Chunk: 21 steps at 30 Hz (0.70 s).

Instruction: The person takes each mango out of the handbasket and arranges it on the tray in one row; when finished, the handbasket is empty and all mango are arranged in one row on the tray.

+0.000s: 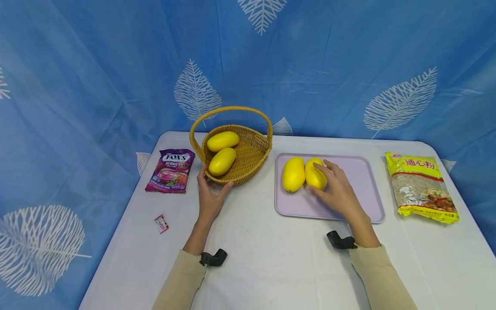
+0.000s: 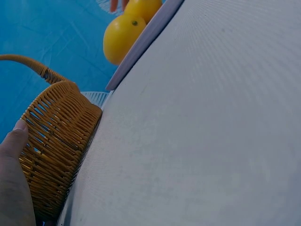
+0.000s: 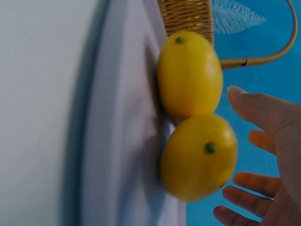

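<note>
The left hand (image 1: pixel 210 200) holds the near left side of a wicker basket (image 1: pixel 253 161), its thumb on the woven wall in the left wrist view. Inside the basket lie two smooth yellow oval fruits, one fruit (image 1: pixel 223 141) behind the other fruit (image 1: pixel 222 162). Over the lilac tray (image 1: pixel 354 181) reaches the right hand (image 1: pixel 338 189), its fingers spread about the right-hand yellow fruit (image 3: pixel 197 162). A gap shows between thumb and fruit in the right wrist view. Against that fruit lies another yellow fruit (image 1: pixel 293 174), also on the tray.
A purple candy bag (image 1: pixel 170 171) lies left of the basket, with a small wrapped candy (image 1: pixel 161 224) nearer the front. Right of the tray lies a yellow pasta packet (image 1: pixel 421 188). A blue leaf-patterned curtain (image 1: pixel 310 64) hangs behind the white table (image 1: pixel 267 258).
</note>
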Motion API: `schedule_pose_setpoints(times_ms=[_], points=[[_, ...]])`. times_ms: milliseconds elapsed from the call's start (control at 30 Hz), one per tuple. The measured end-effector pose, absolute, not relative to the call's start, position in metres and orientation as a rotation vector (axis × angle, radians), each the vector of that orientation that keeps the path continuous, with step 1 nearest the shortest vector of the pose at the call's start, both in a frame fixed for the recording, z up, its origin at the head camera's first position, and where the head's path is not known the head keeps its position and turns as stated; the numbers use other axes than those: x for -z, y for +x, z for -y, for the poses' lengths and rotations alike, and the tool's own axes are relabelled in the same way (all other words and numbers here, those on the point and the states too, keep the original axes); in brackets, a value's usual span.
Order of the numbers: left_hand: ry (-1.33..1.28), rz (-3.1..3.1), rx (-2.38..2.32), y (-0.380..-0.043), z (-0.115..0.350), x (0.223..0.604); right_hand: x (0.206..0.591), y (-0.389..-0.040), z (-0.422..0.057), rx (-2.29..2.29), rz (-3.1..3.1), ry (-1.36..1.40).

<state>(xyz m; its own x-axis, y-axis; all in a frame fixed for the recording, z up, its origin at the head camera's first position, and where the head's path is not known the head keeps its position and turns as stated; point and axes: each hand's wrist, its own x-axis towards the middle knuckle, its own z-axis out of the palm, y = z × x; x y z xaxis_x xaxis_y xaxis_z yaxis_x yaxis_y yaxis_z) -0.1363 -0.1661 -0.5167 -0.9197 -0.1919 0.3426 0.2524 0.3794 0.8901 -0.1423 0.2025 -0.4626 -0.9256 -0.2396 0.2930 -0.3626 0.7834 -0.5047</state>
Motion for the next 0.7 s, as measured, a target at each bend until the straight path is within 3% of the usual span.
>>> schedule_pose_setpoints(times_ms=[367,700], points=[[-0.032,2.260,1.552,-0.138,0.167,0.522,0.421,-0.150,-0.153,-0.902,2.672,0.654],[-0.034,2.265,1.557,-0.138,0.168,0.523,0.431,-0.158,-0.104,-0.928,2.631,0.840]])
